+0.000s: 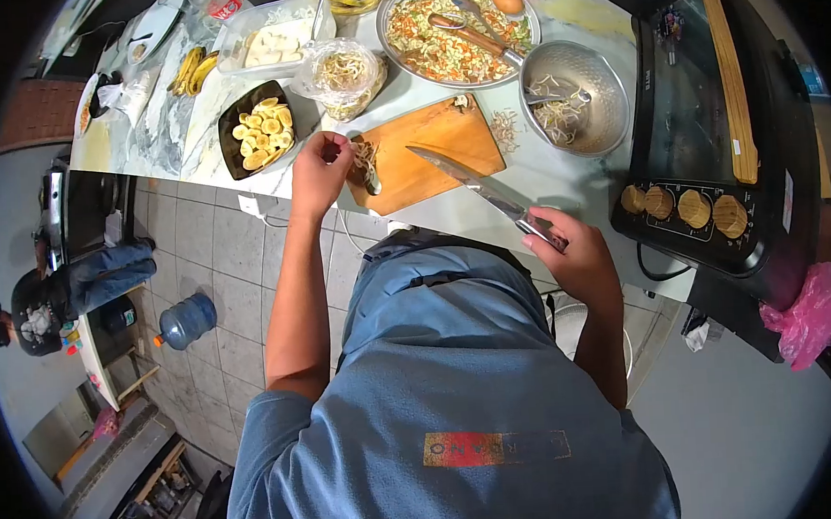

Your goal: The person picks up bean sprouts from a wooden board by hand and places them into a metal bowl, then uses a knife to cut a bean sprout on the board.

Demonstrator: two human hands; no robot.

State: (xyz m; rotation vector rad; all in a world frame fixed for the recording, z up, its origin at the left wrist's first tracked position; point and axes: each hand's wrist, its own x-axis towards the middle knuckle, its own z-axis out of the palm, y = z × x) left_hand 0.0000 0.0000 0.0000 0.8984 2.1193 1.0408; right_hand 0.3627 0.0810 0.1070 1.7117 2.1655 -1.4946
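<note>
My right hand (570, 251) is closed around the handle of a large knife (476, 186), whose blade points up and left over the wooden cutting board (424, 160). At the board's left end, my left hand (324, 170) has its fingers pinched together; what they hold is too small to name. Beside those fingers, a small pile of bean sprouts (365, 161) lies on the board. A bag of sprouts (345, 75) stands behind the left hand. Right of the board, a metal colander (605, 109) holds more sprouts, and loose sprouts (505, 131) lie on the counter.
A dark bowl of sliced bananas (263, 136) sits at the counter's front edge. Behind are a plastic container (236, 53) and a large tray of chopped vegetables (441, 37) with an egg. A black oven (685, 104) stands right. Another person (51, 302) is far left.
</note>
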